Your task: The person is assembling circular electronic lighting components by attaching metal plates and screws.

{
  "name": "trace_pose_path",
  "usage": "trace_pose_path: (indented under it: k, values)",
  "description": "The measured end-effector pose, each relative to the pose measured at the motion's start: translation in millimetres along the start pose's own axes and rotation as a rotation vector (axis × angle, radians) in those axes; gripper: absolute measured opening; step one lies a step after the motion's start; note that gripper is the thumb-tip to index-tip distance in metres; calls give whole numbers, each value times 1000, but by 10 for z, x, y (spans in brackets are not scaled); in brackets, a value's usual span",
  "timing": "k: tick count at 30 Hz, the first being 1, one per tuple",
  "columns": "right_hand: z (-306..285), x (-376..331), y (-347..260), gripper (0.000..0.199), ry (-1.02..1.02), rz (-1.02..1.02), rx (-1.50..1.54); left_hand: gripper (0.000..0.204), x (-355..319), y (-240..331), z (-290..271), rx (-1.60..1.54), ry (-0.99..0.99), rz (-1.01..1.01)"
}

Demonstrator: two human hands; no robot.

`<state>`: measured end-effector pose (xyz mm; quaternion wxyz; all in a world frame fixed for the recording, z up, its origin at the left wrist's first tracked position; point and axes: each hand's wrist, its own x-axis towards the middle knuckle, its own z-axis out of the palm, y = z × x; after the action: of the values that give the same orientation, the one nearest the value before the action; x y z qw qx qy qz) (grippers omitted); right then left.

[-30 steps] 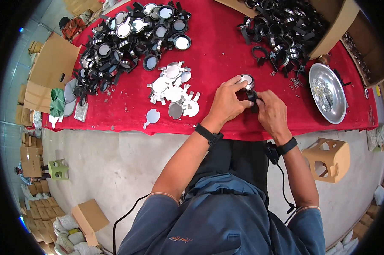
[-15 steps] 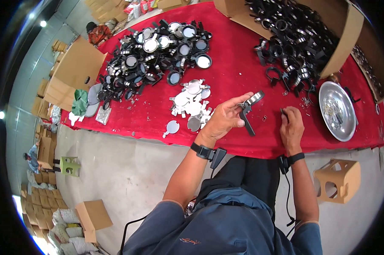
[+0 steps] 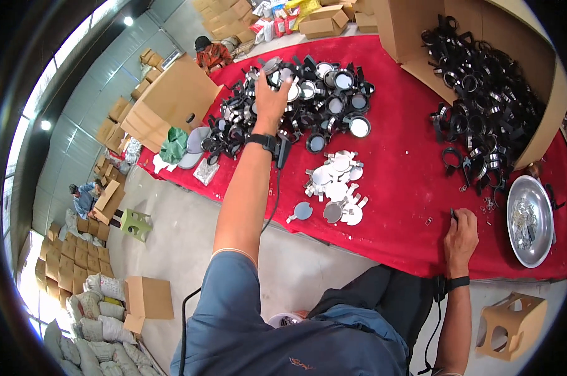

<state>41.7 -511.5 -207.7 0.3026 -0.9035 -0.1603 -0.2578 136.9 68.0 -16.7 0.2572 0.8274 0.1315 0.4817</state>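
My left hand [image 3: 270, 99] is stretched far out over a heap of black-framed round mirrors [image 3: 324, 103] on the red-covered table [image 3: 402, 156]. Its fingers are closed on one black-framed mirror piece [image 3: 271, 64] at the heap's far edge. My right hand [image 3: 461, 233] rests on the cloth near the table's front edge, fingers curled around a small dark tool [image 3: 453, 215] whose tip just shows. Between the hands lies a cluster of loose silver mirror discs [image 3: 335, 188].
An open cardboard box [image 3: 542, 135] spills several empty black frames [image 3: 484, 88] at the right. A metal bowl [image 3: 529, 220] of small parts sits beside my right hand. A cardboard stool [image 3: 514, 323] stands below. Other people [image 3: 209, 52] work among stacked cartons.
My left hand has left my right hand and carried the assembled piece up and left to the heap. My right hand has dropped to the cloth near the front edge.
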Motion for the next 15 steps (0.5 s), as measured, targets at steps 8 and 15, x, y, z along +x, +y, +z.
trace_pose_path:
  k: [8,15]
  values:
    - [-54,9,-3,26,53,-18,13,58,-1420,614,376,-129,-545,-100]
    - [-20,62,-40,23,210,42,-49,51,-2548,1743,685,-237,-1038,124]
